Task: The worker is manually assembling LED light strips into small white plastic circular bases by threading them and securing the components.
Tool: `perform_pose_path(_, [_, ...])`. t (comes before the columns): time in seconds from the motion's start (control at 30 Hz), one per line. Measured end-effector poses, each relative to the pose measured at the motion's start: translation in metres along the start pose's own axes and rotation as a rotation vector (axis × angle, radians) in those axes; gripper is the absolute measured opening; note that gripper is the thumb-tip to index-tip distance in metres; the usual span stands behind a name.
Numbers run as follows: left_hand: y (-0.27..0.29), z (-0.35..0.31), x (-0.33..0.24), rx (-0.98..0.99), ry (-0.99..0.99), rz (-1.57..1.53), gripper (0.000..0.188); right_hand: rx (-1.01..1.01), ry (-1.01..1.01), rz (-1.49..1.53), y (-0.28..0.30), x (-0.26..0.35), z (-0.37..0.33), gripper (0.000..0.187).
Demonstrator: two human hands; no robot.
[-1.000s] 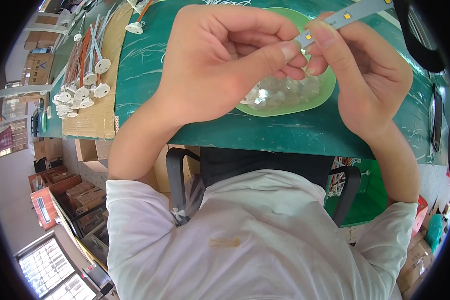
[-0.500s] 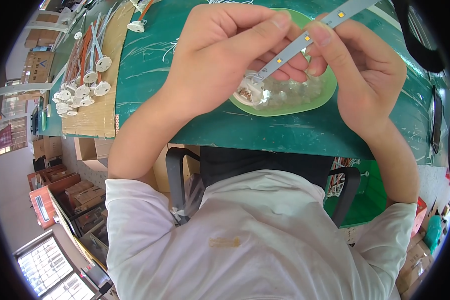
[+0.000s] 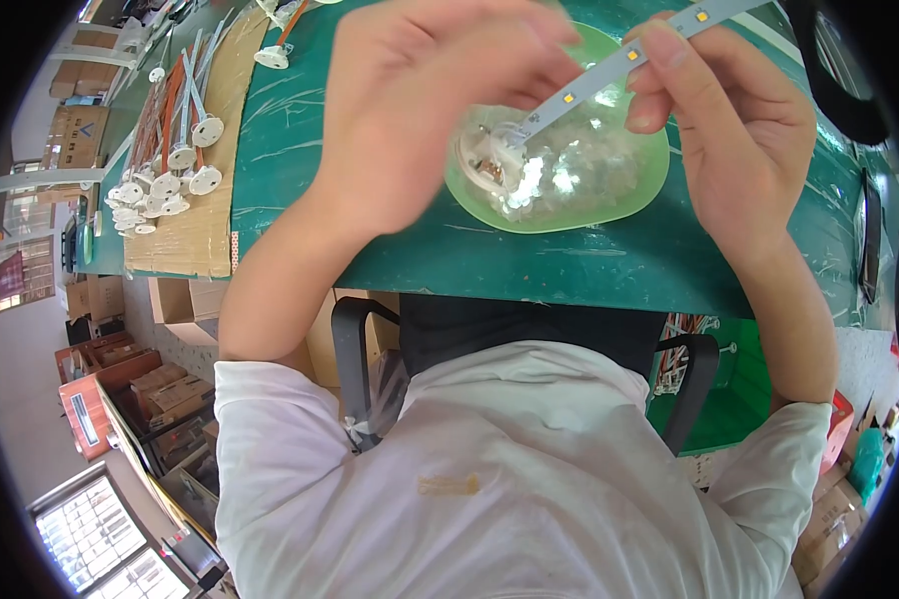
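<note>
Between its thumb and fingers, my right hand (image 3: 744, 150) pinches a narrow white LED strip (image 3: 597, 80) with small yellow chips. The strip slants down to the left, ending at a round white plastic end piece (image 3: 493, 168) over the bowl's left side. My left hand (image 3: 395, 120) is raised beside the strip, its fingers smeared by motion; whether it holds anything I cannot make out. Beneath both hands sits a light green bowl (image 3: 559, 226) filled with small clear, shiny pieces (image 3: 584, 180).
On cardboard (image 3: 185, 245) at the left lie several strips with round white ends (image 3: 165, 185). Another white-ended piece (image 3: 272, 56) rests on the green table (image 3: 449, 270). A green crate (image 3: 729, 399) stands below the table at right, beside a chair armrest (image 3: 694, 374).
My left hand has drawn up and left, away from the strip, uncovering more of the bowl. The strip, still in my right hand, has shifted slightly to the right.
</note>
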State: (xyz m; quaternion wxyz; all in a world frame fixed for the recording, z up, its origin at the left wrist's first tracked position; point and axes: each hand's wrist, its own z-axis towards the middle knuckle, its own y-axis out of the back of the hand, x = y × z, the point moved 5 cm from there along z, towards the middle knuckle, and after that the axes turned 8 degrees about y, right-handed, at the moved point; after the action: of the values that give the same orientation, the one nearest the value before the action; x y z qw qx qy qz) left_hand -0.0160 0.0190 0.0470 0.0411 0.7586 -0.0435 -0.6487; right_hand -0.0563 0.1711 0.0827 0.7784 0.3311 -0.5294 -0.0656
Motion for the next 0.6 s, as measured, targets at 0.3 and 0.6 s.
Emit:
perform_pose_path(0.3, [-0.0059, -0.0023, 0.0017, 0.192, -0.391, 0.061, 0.026, 0.083, -0.422, -0.365, 0.0102, 0.0236, -0.0030, 0.025])
perform_pose_path(0.6, [-0.0069, 0.0006, 0.0045, 0.204, -0.354, 0.064, 0.026, 0.120, -0.438, -0.409, 0.0112, 0.0176, -0.0025, 0.026])
